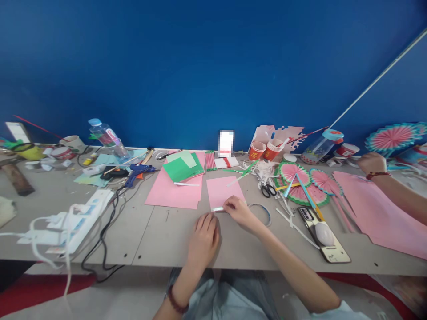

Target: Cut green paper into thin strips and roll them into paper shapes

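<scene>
A pink paper sheet (224, 192) lies on the table in front of me, with a short, shiny white strip of tape (218, 209) along its lower edge. My right hand (238, 210) is over the sheet's lower right part, fingertips pinched at the right end of the strip. My left hand (204, 238) rests palm down on the table, its fingers laid out towards the sheet's lower left corner; nothing shows in it. A tape roll (263, 214) lies just right of my right hand. Past the sheet is a pink-and-green pleated paper piece (210, 161).
Green sheets (183, 166) lie on larger pink paper at left. A glue gun (138, 172) and power strip (88, 218) with cables are further left. Scissors (268, 191), watermelon-patterned fans (295, 182), red cups (257, 150) and a phone (325, 235) stand or lie right. Another person's hand (372, 164) is far right.
</scene>
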A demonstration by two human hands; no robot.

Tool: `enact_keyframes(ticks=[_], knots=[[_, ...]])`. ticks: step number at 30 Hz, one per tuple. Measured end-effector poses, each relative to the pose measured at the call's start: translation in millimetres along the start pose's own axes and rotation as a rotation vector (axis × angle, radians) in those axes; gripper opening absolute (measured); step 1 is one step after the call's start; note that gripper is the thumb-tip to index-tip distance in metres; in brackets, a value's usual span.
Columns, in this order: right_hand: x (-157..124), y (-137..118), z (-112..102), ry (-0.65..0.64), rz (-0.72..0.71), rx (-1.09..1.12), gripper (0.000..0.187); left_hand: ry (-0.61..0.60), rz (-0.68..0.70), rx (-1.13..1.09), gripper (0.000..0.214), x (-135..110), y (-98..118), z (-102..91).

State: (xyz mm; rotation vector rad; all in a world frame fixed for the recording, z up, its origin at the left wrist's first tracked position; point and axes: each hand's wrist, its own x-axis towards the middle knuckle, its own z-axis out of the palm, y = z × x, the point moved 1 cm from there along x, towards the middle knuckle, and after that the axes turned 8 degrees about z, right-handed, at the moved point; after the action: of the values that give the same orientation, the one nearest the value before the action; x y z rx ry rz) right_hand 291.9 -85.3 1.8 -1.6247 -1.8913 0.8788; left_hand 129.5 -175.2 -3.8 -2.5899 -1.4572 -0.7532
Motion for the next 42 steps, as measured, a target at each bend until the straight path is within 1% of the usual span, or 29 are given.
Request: enact_keyframes(ticks=[7, 12, 17, 26, 32, 37, 42], knots=[[1.0, -0.6, 7.5, 0.018, 0.045, -0.099, 0.014, -0.012, -0.008, -0.008, 0.03, -0.2, 0.0, 1.6], [2.2, -0.5, 7.8, 0.013, 0.034, -0.142, 0.014, -0.011, -0.007, -0.015, 0.03, -1.3, -0.7, 3.7], [1.1, -0.8, 9.4, 0.047, 0.024, -0.187, 0.013, 0.001, -0.01, -0.033, 0.031, -1.3, -0.8, 3.4], [-0.8, -3.8, 8.7, 0.035, 0.033, -0.211, 0.013, -0.007, -0.009, -0.025, 0.031, -1.8, -1.4, 4.8], [-2.5, -8.2, 7.0, 0.031, 0.032, -0.229, 0.015, -0.024, -0.035, 0.002, 0.03, -0.2, 0.5, 1.4], [-2.1, -7.7, 7.7, 0.036, 0.02, -0.244, 0.016, -0.048, -0.003, -0.013, 0.034, 3.0, 2.5, -0.8], [-2.0, -6.9, 8.6, 0.044, 0.006, -0.269, 0.016, -0.073, -0.001, -0.013, 0.034, 4.0, 3.0, -1.6]])
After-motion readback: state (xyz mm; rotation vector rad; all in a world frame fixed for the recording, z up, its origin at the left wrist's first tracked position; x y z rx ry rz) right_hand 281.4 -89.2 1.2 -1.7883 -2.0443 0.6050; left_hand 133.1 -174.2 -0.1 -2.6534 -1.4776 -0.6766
